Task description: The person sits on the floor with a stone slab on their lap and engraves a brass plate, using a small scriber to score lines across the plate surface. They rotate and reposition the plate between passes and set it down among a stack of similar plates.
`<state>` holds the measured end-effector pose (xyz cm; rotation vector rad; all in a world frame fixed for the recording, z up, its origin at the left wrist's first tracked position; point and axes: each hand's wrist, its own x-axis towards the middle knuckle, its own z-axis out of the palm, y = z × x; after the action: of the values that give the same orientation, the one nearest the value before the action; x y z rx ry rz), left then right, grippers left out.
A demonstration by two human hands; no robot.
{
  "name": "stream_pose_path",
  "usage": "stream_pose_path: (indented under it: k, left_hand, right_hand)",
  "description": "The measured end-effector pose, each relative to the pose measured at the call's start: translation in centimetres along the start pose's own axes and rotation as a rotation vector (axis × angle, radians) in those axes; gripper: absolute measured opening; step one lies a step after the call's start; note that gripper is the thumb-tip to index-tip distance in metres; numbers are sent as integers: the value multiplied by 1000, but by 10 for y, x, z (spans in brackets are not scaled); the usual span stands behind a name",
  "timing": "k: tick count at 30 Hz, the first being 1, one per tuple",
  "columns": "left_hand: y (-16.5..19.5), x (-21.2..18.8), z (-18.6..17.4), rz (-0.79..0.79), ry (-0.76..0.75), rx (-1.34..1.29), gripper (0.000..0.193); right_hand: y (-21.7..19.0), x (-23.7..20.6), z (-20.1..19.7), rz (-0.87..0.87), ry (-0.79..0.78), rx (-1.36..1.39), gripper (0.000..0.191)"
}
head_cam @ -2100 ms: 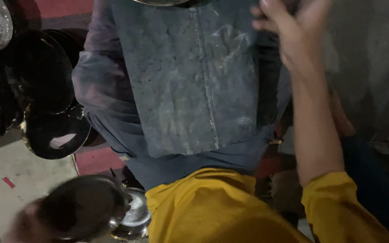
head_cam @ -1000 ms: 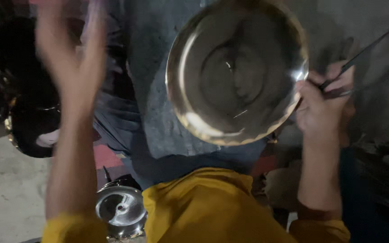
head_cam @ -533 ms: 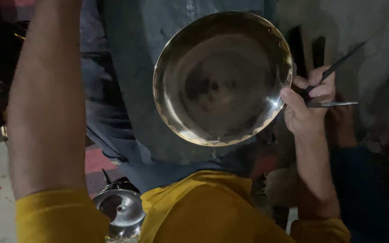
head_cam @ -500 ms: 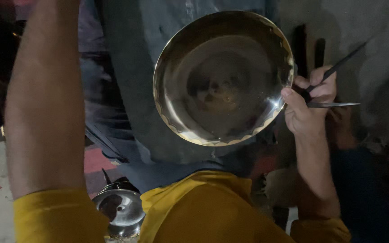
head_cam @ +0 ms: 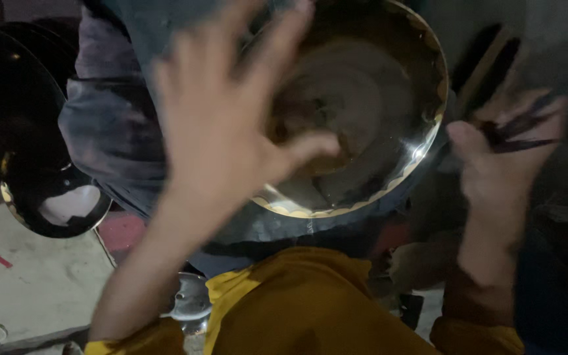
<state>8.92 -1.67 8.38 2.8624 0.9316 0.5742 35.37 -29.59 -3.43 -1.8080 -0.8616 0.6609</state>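
The round metal bowl [head_cam: 363, 112] looks thin-walled, stiff and light, its polished inside likely slick, so the scalloped rim seems the surest place to grip it. It is up in front of the person, tilted with its hollow toward the camera, above the yellow-clad lap and against dusty grey cloth [head_cam: 113, 125]. The left hand [head_cam: 225, 125] is spread wide, fingers fanned, passing over the bowl's left half; blur hides whether the palm touches the metal. The right hand [head_cam: 501, 164] is curled around a thin dark tool [head_cam: 517, 128] just beside the bowl's right rim; whether it also pinches the rim I cannot tell. Dark pans [head_cam: 27, 131] hang at left.
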Motion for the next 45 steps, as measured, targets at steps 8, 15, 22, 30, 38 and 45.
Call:
stream_pose_path:
  k: [8, 15, 22, 30, 38, 45]
  left_hand:
    - [17, -76, 59, -238, -69, -187, 102]
    - [40, -95, 61, -330, 20, -233, 127]
    - [43, -88, 83, -353, 50, 18, 132]
    - [40, -87, 84, -385, 10, -10, 127]
    - [38, -84, 87, -401, -39, -35, 136]
    - [36, -83, 89, -387, -33, -49, 136]
  right_hand:
    - [-55, 1, -24, -236, -187, -406, 76]
    - [-102, -35, 30, -304, -89, -635, 88]
    - [-113, -12, 59, -384, -129, -674, 87]
    - [-114, 3, 71, -385, -195, -709, 84]
    - [-115, 11, 73, -421, -229, -790, 83]
    - [-118, 14, 72, -418, -254, -825, 83]
